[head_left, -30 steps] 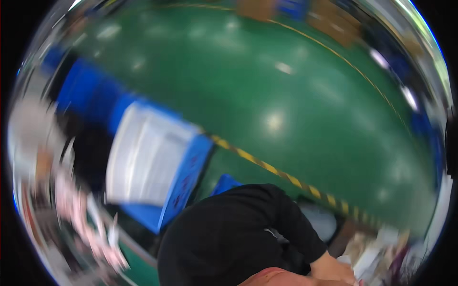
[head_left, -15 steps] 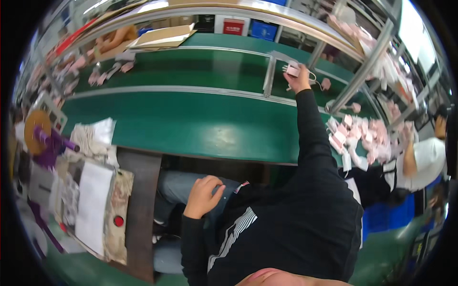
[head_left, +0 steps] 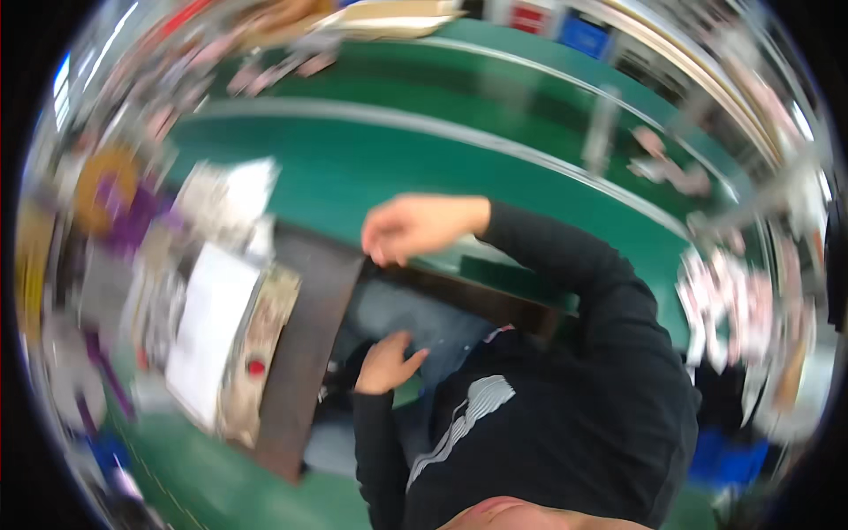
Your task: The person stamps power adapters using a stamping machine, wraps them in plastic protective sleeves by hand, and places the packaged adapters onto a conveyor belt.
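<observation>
My right hand (head_left: 424, 228), smeared by motion, hangs over the near edge of the green belt (head_left: 389, 159), above my lap. Its fingers look bent downward, and I see nothing in them. My left hand (head_left: 387, 364) lies on my jeans (head_left: 411, 314), thumb apart from the fingers, holding nothing. Out on the far right of the belt, beyond the metal rail, lie pale pink and white pieces (head_left: 676, 168), too blurred to name exactly. A heap of similar pink and white pieces (head_left: 724, 296) sits at the right.
A machine with a white top sheet (head_left: 215, 331) and a red button (head_left: 256, 367) stands at left on a dark board (head_left: 305, 353). Behind it are white cloths (head_left: 230, 199) and a purple ribbon spool (head_left: 108, 190). Cardboard sheets (head_left: 397, 18) lie at the back.
My right hand has come back from the far right of the belt, where it held a pale pink plug-like block with a white cable. The view has swung; my left hand stays on my leg.
</observation>
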### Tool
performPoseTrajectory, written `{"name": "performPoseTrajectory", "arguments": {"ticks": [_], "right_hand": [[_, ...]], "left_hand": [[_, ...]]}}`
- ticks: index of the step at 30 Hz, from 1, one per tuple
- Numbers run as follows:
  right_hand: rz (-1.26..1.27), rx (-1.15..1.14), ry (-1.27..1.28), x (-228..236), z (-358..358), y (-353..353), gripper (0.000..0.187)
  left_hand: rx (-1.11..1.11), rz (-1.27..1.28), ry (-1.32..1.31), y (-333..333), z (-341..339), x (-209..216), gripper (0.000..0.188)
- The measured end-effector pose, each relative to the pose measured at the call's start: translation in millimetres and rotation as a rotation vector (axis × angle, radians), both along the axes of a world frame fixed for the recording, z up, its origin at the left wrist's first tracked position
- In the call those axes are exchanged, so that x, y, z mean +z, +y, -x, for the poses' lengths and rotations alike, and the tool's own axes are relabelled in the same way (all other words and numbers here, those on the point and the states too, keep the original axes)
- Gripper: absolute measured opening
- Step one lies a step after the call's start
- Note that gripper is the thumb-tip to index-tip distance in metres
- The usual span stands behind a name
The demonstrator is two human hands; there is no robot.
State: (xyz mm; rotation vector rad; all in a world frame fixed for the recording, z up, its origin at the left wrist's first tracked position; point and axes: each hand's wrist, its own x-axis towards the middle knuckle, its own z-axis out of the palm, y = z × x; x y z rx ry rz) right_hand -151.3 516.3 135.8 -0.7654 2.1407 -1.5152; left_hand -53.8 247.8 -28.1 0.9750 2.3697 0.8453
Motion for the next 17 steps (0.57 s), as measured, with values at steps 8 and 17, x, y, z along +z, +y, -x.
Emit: {"name": "performPoseTrajectory", "arguments": {"ticks": [8,17], "right_hand": [[-0.604,1.048,0.421,-177.1,-51.5,-225.5,0.029],[-0.360,0.466,0.521,-331.8,58.4,-286.4,0.026]], "left_hand": [[0.396,0.021,0.054,4.4,-61.6,-76.0,0.052],[0.624,0.129,-0.240,32.3,-71.2,-104.8,0.036]]}}
